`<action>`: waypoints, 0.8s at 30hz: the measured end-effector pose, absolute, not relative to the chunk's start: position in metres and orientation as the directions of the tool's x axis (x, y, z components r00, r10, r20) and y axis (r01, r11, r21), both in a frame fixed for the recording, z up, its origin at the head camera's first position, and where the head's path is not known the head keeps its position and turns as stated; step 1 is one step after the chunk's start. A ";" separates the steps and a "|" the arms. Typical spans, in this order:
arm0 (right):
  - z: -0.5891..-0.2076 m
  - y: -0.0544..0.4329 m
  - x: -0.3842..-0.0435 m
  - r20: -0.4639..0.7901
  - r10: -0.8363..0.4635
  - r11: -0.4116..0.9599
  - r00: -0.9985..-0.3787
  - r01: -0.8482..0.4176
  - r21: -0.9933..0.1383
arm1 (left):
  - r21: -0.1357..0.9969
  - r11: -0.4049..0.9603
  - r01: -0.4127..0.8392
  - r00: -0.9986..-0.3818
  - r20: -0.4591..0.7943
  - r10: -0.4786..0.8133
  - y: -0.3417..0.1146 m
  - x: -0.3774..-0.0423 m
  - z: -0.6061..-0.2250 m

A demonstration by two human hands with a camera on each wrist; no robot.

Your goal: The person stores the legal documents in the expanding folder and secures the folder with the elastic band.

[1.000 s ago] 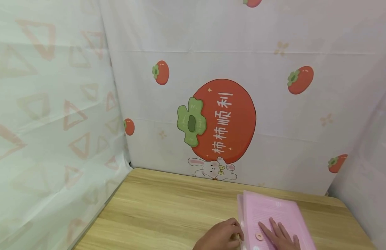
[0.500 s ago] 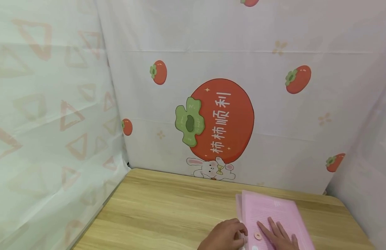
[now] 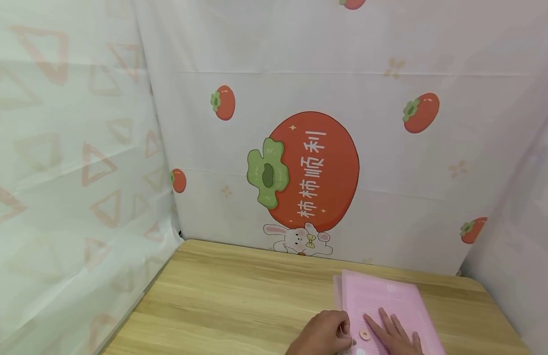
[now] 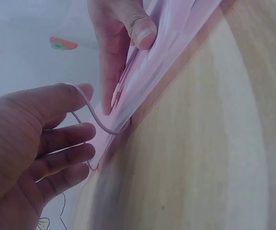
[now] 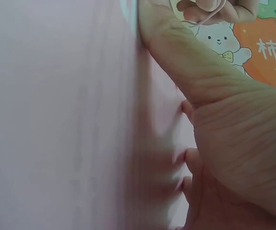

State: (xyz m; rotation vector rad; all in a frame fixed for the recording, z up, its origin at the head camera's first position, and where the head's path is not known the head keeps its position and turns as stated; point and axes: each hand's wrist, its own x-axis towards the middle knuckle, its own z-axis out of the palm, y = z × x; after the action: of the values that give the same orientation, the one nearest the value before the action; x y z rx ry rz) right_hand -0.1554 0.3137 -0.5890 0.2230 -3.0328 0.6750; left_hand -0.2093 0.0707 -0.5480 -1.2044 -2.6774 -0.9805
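Note:
A pink translucent document folder (image 3: 380, 291) lies on the right of the table in the head view, with a small round button (image 3: 365, 335) on its cover. My right hand (image 3: 395, 337) rests flat on the cover, fingers spread, just right of the button. At the folder's left edge is my left hand (image 3: 320, 333), fingers curled, holding a thin pale cord (image 4: 99, 122). The left wrist view shows the cord looping from the fingers to the folder's edge. In the right wrist view, my right thumb (image 5: 190, 57) lies along the pink cover.
The wood-grain table (image 3: 238, 296) stretches left of the folder. Behind it hangs a white cloth (image 3: 198, 207) printed with red persimmons and a rabbit. Another cloth (image 3: 78, 123) with faint triangles stands along the left side.
My left hand has moved slightly right, with the cord, towards the button. My right hand stays on the cover; the head view has shifted a little.

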 end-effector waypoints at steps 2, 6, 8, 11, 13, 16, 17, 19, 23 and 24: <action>-0.590 0.314 -0.155 0.061 -0.135 0.896 -0.989 -0.148 -0.418 | 0.524 0.498 0.691 -0.692 0.281 0.665 0.072 -0.210 -0.548; -0.591 0.314 -0.155 0.092 -0.136 0.896 -0.986 -0.162 -0.413 | 0.486 0.505 0.713 -0.675 0.278 0.684 0.076 -0.211 -0.549; -0.592 0.313 -0.154 0.111 -0.136 0.897 -0.984 -0.170 -0.409 | 0.459 0.511 0.726 -0.666 0.286 0.689 0.078 -0.210 -0.550; -0.593 0.313 -0.153 0.139 -0.134 0.897 -0.981 -0.180 -0.404 | 0.419 0.520 0.745 -0.654 0.302 0.694 0.079 -0.210 -0.550; -0.593 0.312 -0.153 0.149 -0.133 0.899 -0.980 -0.183 -0.399 | 0.395 0.522 0.756 -0.644 0.309 0.700 0.079 -0.209 -0.550; -0.593 0.312 -0.152 0.156 -0.132 0.899 -0.979 -0.185 -0.398 | 0.361 0.523 0.772 -0.629 0.318 0.709 0.079 -0.208 -0.550; -0.592 0.312 -0.152 0.156 -0.134 0.897 -0.979 -0.187 -0.400 | 0.347 0.526 0.777 -0.625 0.317 0.713 0.080 -0.208 -0.550; -0.592 0.313 -0.152 0.151 -0.139 0.893 -0.979 -0.190 -0.407 | 0.321 0.533 0.783 -0.619 0.315 0.720 0.081 -0.207 -0.550; -0.590 0.313 -0.152 0.132 -0.154 0.879 -0.979 -0.197 -0.434 | 0.268 0.553 0.789 -0.614 0.310 0.726 0.083 -0.206 -0.550; -0.589 0.313 -0.153 0.122 -0.156 0.875 -0.980 -0.194 -0.443 | 0.253 0.557 0.791 -0.612 0.314 0.726 0.083 -0.206 -0.550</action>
State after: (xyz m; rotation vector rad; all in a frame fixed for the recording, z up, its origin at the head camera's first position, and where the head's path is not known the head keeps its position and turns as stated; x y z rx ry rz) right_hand -0.1527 0.3132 -0.5895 0.2768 -2.9614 0.7132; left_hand -0.2059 0.0832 -0.5501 -1.2867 -2.6152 -0.5567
